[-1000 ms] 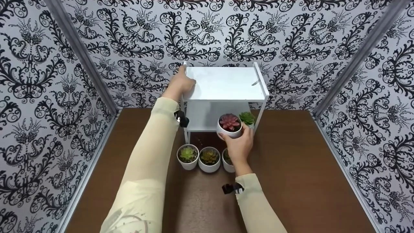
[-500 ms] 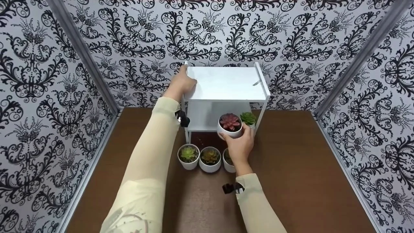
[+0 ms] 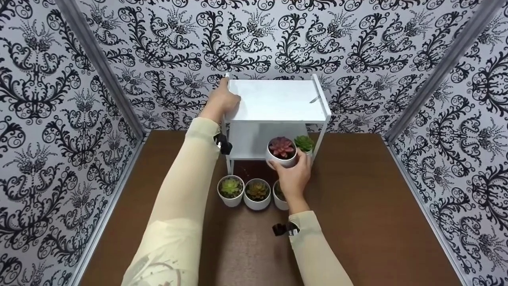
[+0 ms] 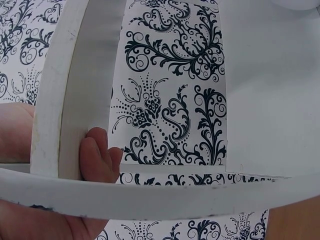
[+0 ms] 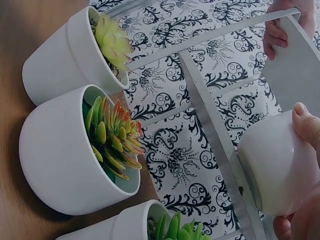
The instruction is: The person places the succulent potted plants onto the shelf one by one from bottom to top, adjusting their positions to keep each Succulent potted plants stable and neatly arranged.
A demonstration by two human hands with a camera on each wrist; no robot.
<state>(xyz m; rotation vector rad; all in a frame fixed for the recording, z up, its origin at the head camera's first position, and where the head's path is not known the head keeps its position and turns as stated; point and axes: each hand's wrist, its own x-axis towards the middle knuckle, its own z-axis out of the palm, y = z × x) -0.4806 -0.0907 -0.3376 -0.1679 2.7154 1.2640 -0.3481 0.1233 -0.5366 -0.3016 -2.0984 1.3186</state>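
Your left hand (image 3: 223, 100) is gripping the side rail (image 4: 52, 100) of the white shelf (image 3: 278, 99), with fingers curling around it. Nearer you, a pale green potted plant (image 3: 231, 190), an orange-tinged potted plant (image 3: 257, 194) and a third pot (image 3: 280, 203) are standing in a row on the table (image 3: 357, 198). Above the third pot, your right hand (image 3: 294, 177) is holding the potted red plant (image 3: 281, 149) between thumb and fingers, at the front edge of the lower board (image 3: 248, 143); you cannot tell whether its base is touching. Just to its right, a green potted plant (image 3: 304, 143) is sitting. Caution: the held pot may catch the board's edge if you are carrying it too low, or bump its neighbour if drifting right; the shelf may shift if your left grip is loosening. The left wrist view is showing your fingertips inside the rail, which the head view is hiding; the right wrist view is revealing green leaves (image 5: 177, 230) in the third pot.
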